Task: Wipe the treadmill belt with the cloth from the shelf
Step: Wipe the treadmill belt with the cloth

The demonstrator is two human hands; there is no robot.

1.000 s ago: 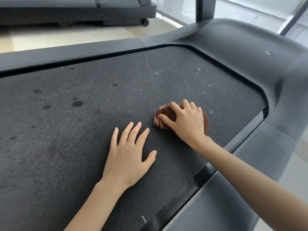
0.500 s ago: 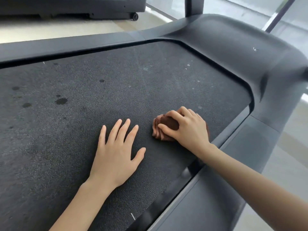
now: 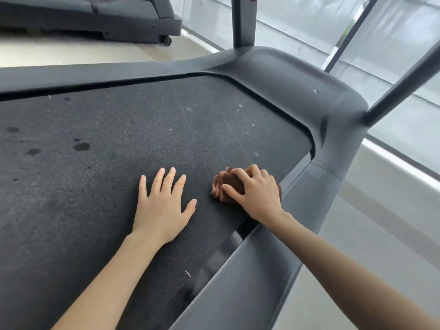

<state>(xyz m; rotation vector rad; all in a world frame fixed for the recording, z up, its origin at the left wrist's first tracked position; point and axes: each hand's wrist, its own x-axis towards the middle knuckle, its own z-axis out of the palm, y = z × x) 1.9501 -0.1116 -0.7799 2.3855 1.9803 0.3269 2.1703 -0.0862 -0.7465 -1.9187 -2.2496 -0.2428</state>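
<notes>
Head view, nearest first: the grey side rail (image 3: pixel 250 270) runs along the right edge of the treadmill belt (image 3: pixel 107 186). On the belt, the left hand (image 3: pixel 162 206) lies flat with fingers straight and spread, holding nothing, apparently bracing. Just beside it, close to the belt's right edge, the right hand (image 3: pixel 257 194) curls fingers and thumb over the cloth (image 3: pixel 220 184), a brown bunched wad pressed onto the belt.

The cloth looks soft, light and limp. On the belt's rough surface it should drag and crumple rather than glide, so gripping over the top of the wad with palm pressure seems best.

Farther up the belt are dark spots (image 3: pixel 81 146) on its left part and pale specks (image 3: pixel 189 108) toward its front end. Past that end sits the motor hood (image 3: pixel 297 86).

Count: 1 cloth, 2 hands, 2 uprights (image 3: pixel 242 20) rising from the hood, and 2 treadmills, the second treadmill (image 3: pixel 95 17) lying beyond the belt's far side.
</notes>
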